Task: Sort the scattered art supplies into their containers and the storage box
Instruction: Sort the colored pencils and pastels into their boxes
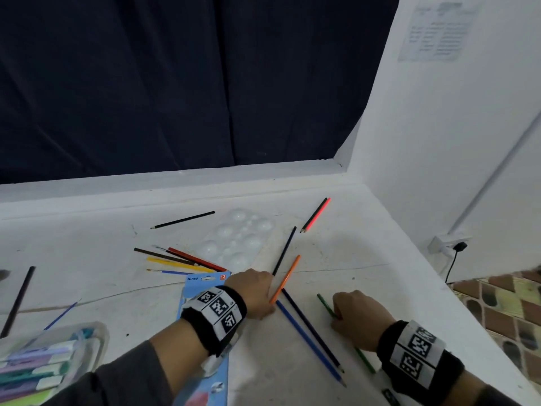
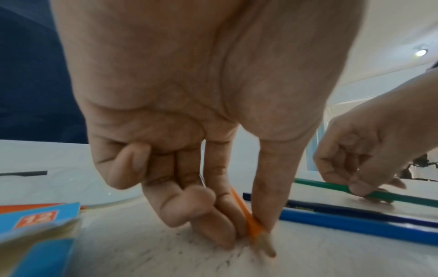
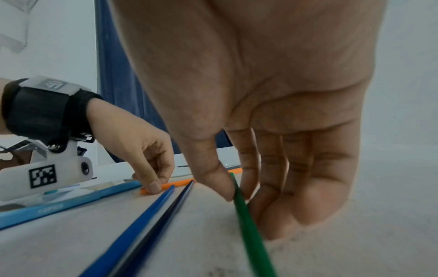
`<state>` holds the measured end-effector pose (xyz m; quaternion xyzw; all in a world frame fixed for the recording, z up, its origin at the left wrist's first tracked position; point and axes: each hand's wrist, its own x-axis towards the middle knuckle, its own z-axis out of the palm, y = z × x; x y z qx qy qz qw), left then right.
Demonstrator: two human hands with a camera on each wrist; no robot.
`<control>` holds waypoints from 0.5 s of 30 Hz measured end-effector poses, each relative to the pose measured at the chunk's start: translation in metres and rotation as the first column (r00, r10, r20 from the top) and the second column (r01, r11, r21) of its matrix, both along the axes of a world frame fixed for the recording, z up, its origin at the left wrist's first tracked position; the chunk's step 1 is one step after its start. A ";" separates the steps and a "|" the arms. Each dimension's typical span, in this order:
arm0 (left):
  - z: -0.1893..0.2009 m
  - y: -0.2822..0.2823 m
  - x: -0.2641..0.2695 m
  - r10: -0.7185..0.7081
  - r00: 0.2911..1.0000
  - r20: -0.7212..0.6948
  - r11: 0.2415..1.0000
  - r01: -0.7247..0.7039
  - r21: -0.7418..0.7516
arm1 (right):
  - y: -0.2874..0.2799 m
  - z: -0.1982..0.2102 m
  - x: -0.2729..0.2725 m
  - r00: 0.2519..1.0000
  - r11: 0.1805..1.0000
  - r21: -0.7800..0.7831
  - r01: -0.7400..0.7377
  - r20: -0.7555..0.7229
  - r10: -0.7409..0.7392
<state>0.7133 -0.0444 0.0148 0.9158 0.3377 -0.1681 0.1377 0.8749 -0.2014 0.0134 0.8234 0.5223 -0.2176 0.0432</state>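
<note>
My left hand [image 1: 270,306] pinches an orange pencil [image 1: 288,273] near its tip between thumb and fingers [image 2: 267,209], with the tip touching the white table. To its right, my right hand [image 1: 336,316] pinches a green pencil [image 1: 366,361] that lies on the table; the right wrist view shows the thumb and forefinger around the green pencil [image 3: 249,221]. Between the hands, a blue pencil [image 1: 310,344] and a navy pencil [image 1: 313,330] lie side by side. A clear storage box [image 1: 99,341] with markers sits at the lower left.
A blue pencil pack [image 1: 199,281] lies under my left wrist. Behind it are a white paint palette [image 1: 237,241], a cluster of pencils and brushes [image 1: 181,260], and several stray pencils, among them a black one [image 1: 183,220]. A wall stands on the right, and the table edge [image 1: 468,317] is near my right hand.
</note>
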 end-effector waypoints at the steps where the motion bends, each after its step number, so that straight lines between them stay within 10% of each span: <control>1: 0.000 0.001 -0.002 0.008 1.000 0.010 1.000 -0.008 -0.007 | 0.001 0.001 0.000 1.000 1.000 0.027 0.007 -0.009 -0.007; 8: 0.013 0.009 -0.036 0.170 0.939 0.299 0.985 -0.167 -0.034 | 0.016 0.015 -0.004 0.987 0.893 0.448 0.036 -0.154 0.038; 15: 0.054 0.003 -0.116 0.312 0.547 0.777 0.931 -0.340 -0.134 | 0.045 0.039 -0.029 0.878 0.692 0.701 0.172 -0.427 0.215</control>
